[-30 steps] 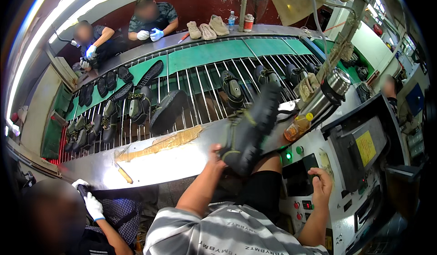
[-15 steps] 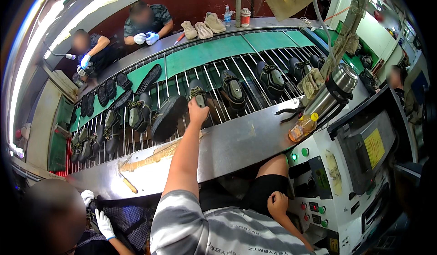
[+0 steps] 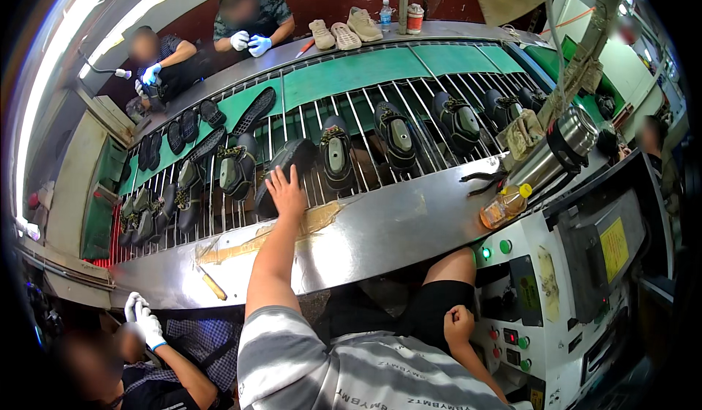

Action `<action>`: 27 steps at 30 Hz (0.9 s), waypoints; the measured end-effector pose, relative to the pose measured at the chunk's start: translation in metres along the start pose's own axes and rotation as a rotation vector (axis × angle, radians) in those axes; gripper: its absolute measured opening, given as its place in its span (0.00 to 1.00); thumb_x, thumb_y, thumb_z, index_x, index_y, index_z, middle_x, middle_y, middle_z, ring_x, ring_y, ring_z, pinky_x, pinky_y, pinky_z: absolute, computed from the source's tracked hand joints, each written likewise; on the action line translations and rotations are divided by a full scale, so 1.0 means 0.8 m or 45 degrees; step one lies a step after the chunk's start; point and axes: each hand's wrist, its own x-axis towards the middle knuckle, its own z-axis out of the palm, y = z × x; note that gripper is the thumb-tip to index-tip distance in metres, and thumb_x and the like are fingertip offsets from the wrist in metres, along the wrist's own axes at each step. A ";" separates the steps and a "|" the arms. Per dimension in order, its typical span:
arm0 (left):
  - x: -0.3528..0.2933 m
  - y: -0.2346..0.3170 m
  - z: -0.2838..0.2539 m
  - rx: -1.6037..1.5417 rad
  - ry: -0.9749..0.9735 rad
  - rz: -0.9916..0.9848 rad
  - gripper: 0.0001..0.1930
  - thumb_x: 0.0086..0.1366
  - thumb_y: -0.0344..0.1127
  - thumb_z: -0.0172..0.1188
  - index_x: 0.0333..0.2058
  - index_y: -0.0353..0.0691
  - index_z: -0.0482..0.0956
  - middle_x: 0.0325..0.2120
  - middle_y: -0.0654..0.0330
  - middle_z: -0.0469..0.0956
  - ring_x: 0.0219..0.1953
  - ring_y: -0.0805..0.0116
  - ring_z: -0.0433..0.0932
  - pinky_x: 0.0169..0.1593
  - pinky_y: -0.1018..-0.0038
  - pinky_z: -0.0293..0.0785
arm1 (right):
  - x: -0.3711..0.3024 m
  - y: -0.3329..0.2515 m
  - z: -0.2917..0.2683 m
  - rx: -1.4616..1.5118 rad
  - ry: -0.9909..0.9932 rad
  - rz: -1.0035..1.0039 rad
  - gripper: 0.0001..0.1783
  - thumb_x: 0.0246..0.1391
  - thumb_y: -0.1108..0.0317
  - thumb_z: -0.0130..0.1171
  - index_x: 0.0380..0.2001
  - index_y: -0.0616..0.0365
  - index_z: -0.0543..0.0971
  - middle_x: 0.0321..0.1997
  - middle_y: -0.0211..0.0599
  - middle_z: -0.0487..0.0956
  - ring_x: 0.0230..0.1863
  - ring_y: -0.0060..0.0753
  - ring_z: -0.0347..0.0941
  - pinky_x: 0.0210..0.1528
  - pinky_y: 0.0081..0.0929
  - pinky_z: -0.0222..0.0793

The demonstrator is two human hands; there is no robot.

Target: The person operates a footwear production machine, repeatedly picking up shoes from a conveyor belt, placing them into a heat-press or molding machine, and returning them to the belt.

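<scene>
My left hand (image 3: 287,193) reaches over the near edge of the rack, its fingers spread against a dark shoe (image 3: 301,154) that lies tilted there. Whether the fingertips press on it or only rest near it is hard to see. Just right of that hand, a black shoe (image 3: 337,154) stands on the metal bars with a grey insert in its opening. To the left is another shoe with a patterned collar (image 3: 238,167). My right hand (image 3: 459,325) is curled into a loose fist beside my thigh, with nothing seen in it.
Several more shoes and loose black soles (image 3: 255,110) lie along the barred rack. On its metal ledge (image 3: 395,209) are a yellow-handled tool (image 3: 212,286), a steel flask (image 3: 567,143) and an amber bottle (image 3: 504,207). A control panel (image 3: 523,293) stands at right. Co-workers sit left and across.
My left hand has left the shoe with the grey insert and moved left to the tilted dark shoe, its fingers now spread. The view has shifted slightly. My right hand stays by my thigh.
</scene>
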 end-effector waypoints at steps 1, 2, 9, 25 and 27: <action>-0.007 -0.027 0.004 -0.008 -0.060 0.097 0.43 0.50 0.48 0.67 0.65 0.49 0.60 0.65 0.44 0.54 0.68 0.43 0.51 0.68 0.46 0.41 | 0.002 0.000 0.003 0.003 0.010 -0.013 0.06 0.41 0.73 0.60 0.19 0.54 0.72 0.15 0.36 0.66 0.21 0.46 0.65 0.27 0.42 0.60; -0.005 -0.036 0.000 -0.025 -0.118 0.202 0.45 0.50 0.48 0.68 0.66 0.50 0.58 0.66 0.45 0.53 0.68 0.45 0.50 0.68 0.46 0.41 | 0.003 0.000 0.005 -0.003 0.017 -0.023 0.06 0.40 0.73 0.60 0.19 0.54 0.72 0.15 0.36 0.66 0.21 0.47 0.65 0.27 0.42 0.60; 0.014 -0.011 -0.004 0.172 -0.371 0.006 0.50 0.49 0.50 0.69 0.68 0.55 0.51 0.65 0.49 0.54 0.67 0.49 0.51 0.65 0.47 0.47 | 0.007 -0.009 0.008 -0.039 0.044 -0.034 0.06 0.40 0.74 0.60 0.19 0.54 0.71 0.14 0.36 0.65 0.21 0.47 0.65 0.27 0.42 0.59; -0.018 -0.025 -0.287 -0.167 -0.453 0.262 0.46 0.32 0.53 0.71 0.54 0.47 0.66 0.43 0.49 0.72 0.48 0.47 0.73 0.50 0.54 0.66 | 0.050 -0.096 -0.063 0.188 0.019 -0.657 0.10 0.38 0.74 0.61 0.30 0.55 0.78 0.27 0.35 0.75 0.32 0.44 0.72 0.38 0.39 0.67; -0.048 -0.013 -0.341 -0.253 -0.519 0.389 0.45 0.33 0.52 0.72 0.54 0.47 0.67 0.45 0.48 0.70 0.49 0.46 0.72 0.50 0.55 0.66 | 0.076 -0.153 -0.070 0.158 -0.065 -0.900 0.19 0.39 0.70 0.61 0.40 0.55 0.79 0.39 0.39 0.78 0.41 0.45 0.74 0.47 0.39 0.68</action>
